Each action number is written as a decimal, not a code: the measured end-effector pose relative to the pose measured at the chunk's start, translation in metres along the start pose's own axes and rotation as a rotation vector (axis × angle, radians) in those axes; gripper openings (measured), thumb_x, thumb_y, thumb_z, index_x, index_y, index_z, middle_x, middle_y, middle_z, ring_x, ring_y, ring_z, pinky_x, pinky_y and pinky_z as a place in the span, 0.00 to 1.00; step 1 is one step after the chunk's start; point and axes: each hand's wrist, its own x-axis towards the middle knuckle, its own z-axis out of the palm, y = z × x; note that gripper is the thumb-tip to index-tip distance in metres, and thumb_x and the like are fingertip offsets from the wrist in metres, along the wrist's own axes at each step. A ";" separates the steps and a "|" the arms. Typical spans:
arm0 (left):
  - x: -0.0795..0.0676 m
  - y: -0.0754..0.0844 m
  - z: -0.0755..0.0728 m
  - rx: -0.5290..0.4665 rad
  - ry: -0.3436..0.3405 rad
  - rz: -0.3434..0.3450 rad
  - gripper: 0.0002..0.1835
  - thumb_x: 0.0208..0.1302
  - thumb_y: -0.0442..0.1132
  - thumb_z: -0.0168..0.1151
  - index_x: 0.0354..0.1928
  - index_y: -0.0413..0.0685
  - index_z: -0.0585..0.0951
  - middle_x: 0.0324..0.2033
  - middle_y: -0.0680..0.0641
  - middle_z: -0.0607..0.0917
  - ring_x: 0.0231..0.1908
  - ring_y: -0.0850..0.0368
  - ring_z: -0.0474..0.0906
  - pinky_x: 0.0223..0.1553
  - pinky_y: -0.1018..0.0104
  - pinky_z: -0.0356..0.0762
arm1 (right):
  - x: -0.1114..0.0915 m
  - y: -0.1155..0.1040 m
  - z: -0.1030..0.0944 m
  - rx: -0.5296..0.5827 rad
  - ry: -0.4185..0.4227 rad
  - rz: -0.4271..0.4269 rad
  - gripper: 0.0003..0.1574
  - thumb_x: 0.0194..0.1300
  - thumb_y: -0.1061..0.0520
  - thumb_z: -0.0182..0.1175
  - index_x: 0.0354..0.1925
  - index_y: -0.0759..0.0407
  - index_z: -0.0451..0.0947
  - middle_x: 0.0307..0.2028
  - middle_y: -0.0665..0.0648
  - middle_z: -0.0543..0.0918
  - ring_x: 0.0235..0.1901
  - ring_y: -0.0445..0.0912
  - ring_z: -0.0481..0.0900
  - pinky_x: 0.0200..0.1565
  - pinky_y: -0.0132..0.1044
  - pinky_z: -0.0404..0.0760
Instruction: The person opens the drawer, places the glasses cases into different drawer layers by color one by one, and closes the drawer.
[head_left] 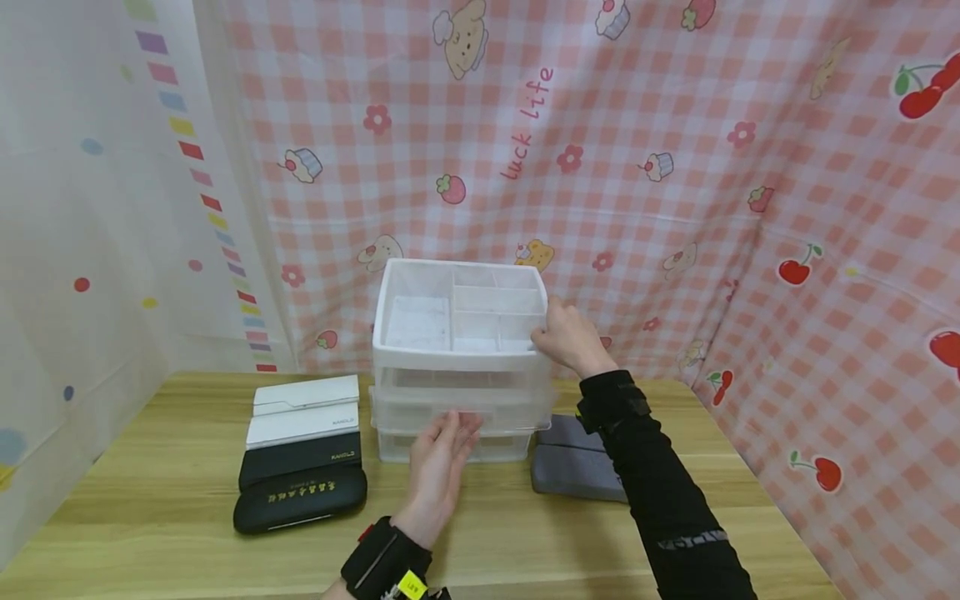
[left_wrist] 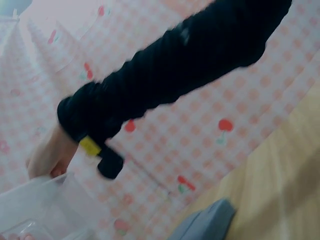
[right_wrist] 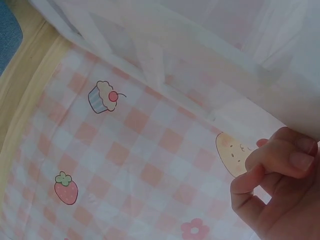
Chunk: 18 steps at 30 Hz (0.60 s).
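A white plastic drawer organizer (head_left: pixel 459 360) with a divided open top stands at the back of the table. Its translucent middle drawer (head_left: pixel 405 414) juts forward past the frame. My left hand (head_left: pixel 437 467) pinches the front of that drawer near its middle, some fingertips showing pinkish through the plastic. At the organizer's top right edge, my right hand (head_left: pixel 572 335) holds the rim with curled fingers. The right wrist view shows those bent fingers (right_wrist: pixel 282 157) against the white plastic edge. Only small bits of the left fingertips (left_wrist: pixel 26 237) appear low in the left wrist view.
Left of the organizer lie a black glasses case (head_left: pixel 300 498) with gold lettering, a flat black case (head_left: pixel 300 460) and white cases (head_left: pixel 303 425) in a row. Grey cases (head_left: pixel 573 467) lie on the right, partly behind the right forearm. A checked curtain (head_left: pixel 487 217) hangs behind.
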 end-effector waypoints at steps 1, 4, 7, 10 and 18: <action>-0.004 -0.001 0.000 0.003 -0.001 0.000 0.15 0.74 0.42 0.44 0.49 0.35 0.71 0.45 0.49 0.78 0.46 0.64 0.79 0.52 0.73 0.75 | 0.000 0.000 0.000 0.001 0.000 0.003 0.28 0.63 0.57 0.50 0.58 0.71 0.63 0.37 0.64 0.77 0.30 0.52 0.74 0.31 0.39 0.70; -0.017 -0.002 0.001 0.014 -0.004 -0.007 0.16 0.75 0.41 0.44 0.51 0.33 0.69 0.45 0.49 0.77 0.46 0.64 0.77 0.53 0.73 0.75 | 0.000 0.000 0.000 0.006 -0.005 0.011 0.28 0.63 0.57 0.50 0.58 0.71 0.62 0.36 0.64 0.77 0.30 0.52 0.74 0.31 0.39 0.70; -0.028 -0.004 0.002 0.020 -0.002 -0.024 0.17 0.74 0.41 0.44 0.53 0.32 0.67 0.45 0.49 0.76 0.46 0.64 0.77 0.53 0.73 0.74 | -0.001 -0.001 0.000 0.011 -0.008 0.015 0.28 0.64 0.57 0.50 0.59 0.71 0.62 0.38 0.65 0.77 0.31 0.53 0.74 0.32 0.39 0.71; -0.037 -0.004 0.003 0.021 0.005 -0.046 0.16 0.74 0.40 0.45 0.53 0.33 0.65 0.46 0.50 0.75 0.46 0.65 0.76 0.53 0.72 0.75 | -0.002 -0.002 0.000 0.025 -0.012 0.022 0.27 0.64 0.57 0.50 0.58 0.70 0.62 0.39 0.65 0.77 0.32 0.53 0.75 0.32 0.40 0.72; -0.057 -0.009 0.001 0.042 -0.001 -0.051 0.16 0.73 0.39 0.46 0.54 0.33 0.62 0.48 0.48 0.75 0.49 0.64 0.75 0.56 0.68 0.73 | -0.002 -0.002 0.000 0.043 -0.020 0.028 0.29 0.65 0.58 0.50 0.61 0.70 0.60 0.42 0.66 0.77 0.35 0.54 0.75 0.35 0.41 0.74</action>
